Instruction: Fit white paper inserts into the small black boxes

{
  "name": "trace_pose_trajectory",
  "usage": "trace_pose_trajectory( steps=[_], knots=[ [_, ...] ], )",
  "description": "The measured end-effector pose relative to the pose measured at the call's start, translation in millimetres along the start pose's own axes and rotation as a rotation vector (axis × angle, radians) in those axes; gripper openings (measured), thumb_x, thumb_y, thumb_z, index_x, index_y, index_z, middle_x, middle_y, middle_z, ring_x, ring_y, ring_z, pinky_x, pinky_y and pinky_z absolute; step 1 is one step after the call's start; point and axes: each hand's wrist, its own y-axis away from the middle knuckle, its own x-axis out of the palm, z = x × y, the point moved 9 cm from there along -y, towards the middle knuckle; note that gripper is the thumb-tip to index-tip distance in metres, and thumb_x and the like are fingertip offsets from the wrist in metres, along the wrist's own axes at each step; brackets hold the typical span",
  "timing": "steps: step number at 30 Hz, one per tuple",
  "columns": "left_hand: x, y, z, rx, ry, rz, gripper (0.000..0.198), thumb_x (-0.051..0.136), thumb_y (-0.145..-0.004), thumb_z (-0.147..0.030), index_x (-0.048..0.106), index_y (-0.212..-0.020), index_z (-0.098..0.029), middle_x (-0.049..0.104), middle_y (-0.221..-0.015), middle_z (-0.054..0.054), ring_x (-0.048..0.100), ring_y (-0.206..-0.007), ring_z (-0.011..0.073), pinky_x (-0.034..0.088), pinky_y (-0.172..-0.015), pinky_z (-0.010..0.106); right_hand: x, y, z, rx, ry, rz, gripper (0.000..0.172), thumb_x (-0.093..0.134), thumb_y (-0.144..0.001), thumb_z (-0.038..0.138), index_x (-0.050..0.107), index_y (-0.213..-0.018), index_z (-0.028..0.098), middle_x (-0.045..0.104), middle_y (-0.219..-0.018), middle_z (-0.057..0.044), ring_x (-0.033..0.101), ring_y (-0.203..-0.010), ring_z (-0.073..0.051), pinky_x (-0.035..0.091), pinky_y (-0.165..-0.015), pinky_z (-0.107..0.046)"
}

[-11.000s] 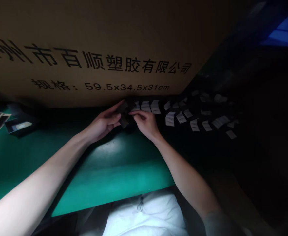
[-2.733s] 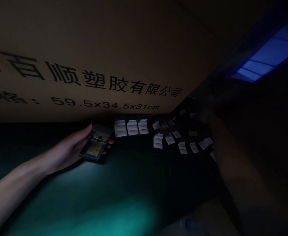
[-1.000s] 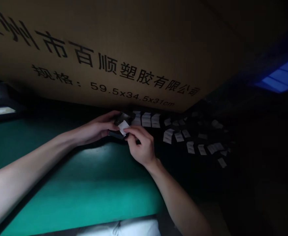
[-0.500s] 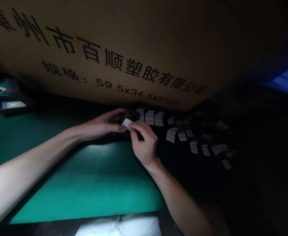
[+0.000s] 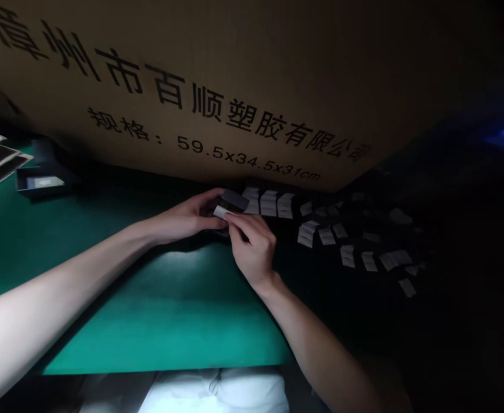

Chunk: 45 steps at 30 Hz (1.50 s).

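Cardboard carton (image 5: 256,69) blocks ahead; paper slips (image 5: 327,236) crowd right; green mat (image 5: 161,321) passable.

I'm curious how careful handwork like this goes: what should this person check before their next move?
1. Left hand holding the small dark box: ok, the fingers are around it.
2. Right hand pinching the white paper slip: ok.
3. Slip lined up with the box: cannot tell, fingers and shadow hide it.
4. Spare white slips within reach: ok, they lie just beyond the hands.
5. Light on the box: not ok, it sits dim below the cardboard carton.
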Motion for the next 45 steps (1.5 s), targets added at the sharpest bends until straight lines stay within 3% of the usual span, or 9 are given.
trace_pose_trajectory(
  steps=[7,16,23,28,33,37,40,45],
  knots=[
    [-2.5,-2,5,-0.005,0.072,-0.048,0.044,0.083,-0.079,-0.025,0.069,-0.120,-0.022,0.077,-0.109,0.004,0.071,-0.104,0.0241,0.056,-0.091,0.032,-1,1,2,-0.034,0.012,-0.013,0.034,0.053,-0.100,0.007,0.080,-0.112,0.023,0.081,-0.105,-0.006,0.077,-0.100,-0.018,0.065,-0.093,-0.032],
    [-2.7,-2,4,-0.023,0.117,-0.065,0.032,0.081,-0.078,-0.021,0.070,-0.108,-0.020,0.075,-0.101,0.004,0.069,-0.096,0.0229,0.053,-0.085,0.033,4,2,-10,0.067,0.017,0.082,0.032,0.052,-0.101,0.016,0.079,-0.118,0.022,0.071,-0.096,-0.007,0.072,-0.088,-0.017,0.065,-0.080,-0.030],
    [-1.0,-1,0,-0.009,0.052,-0.036,0.042,0.078,-0.079,-0.020,0.073,-0.121,-0.023,0.077,-0.115,0.006,0.070,-0.112,0.0283,0.054,-0.094,0.036,15,13,-15,0.032,0.116,0.234,0.040,0.051,-0.100,0.020,0.077,-0.129,0.027,0.082,-0.087,-0.002,0.074,-0.068,-0.014,0.060,-0.066,-0.023],
    [-2.6,-1,3,-0.033,0.037,-0.040,0.048,0.075,-0.082,-0.021,0.073,-0.130,-0.023,0.077,-0.116,0.007,0.070,-0.111,0.0290,0.055,-0.094,0.038,19,15,-17,-0.035,0.288,0.321,0.053,0.050,-0.095,0.019,0.069,-0.144,0.023,0.072,-0.061,0.002,0.058,-0.047,-0.012,0.048,-0.051,-0.020],
    [-4.4,0,1,-0.046,-0.029,-0.065,0.055,0.074,-0.083,-0.022,0.072,-0.138,-0.026,0.078,-0.114,0.005,0.069,-0.111,0.0297,0.055,-0.097,0.040,18,14,-13,-0.087,0.344,0.339,0.055,0.048,-0.095,0.017,0.066,-0.147,0.022,0.070,-0.060,0.002,0.055,-0.046,-0.012,0.043,-0.048,-0.022],
    [-6.4,-1,6,-0.062,-0.051,-0.081,0.046,0.074,-0.082,-0.026,0.077,-0.129,-0.025,0.078,-0.108,0.005,0.069,-0.109,0.0310,0.056,-0.096,0.041,19,14,-13,-0.084,0.384,0.363,0.058,0.047,-0.095,0.018,0.062,-0.151,0.021,0.069,-0.060,0.002,0.052,-0.045,-0.012,0.041,-0.047,-0.022],
    [-11.4,-1,14,-0.076,-0.045,-0.114,0.047,0.075,-0.084,-0.031,0.076,-0.131,-0.027,0.079,-0.108,0.005,0.071,-0.109,0.0316,0.058,-0.095,0.040,24,13,-18,-0.023,0.453,0.464,0.061,0.048,-0.095,0.020,0.056,-0.155,0.019,0.071,-0.063,0.000,0.054,-0.046,-0.013,0.042,-0.048,-0.022],
    [-22.8,1,21,-0.114,-0.161,-0.218,0.055,0.074,-0.084,-0.036,0.073,-0.139,-0.027,0.080,-0.121,0.007,0.072,-0.113,0.0339,0.061,-0.096,0.041,33,16,-24,0.136,0.600,0.727,0.067,0.044,-0.099,0.020,0.041,-0.166,0.021,0.079,-0.085,-0.004,0.070,-0.064,-0.017,0.050,-0.059,-0.023]
  ],
)
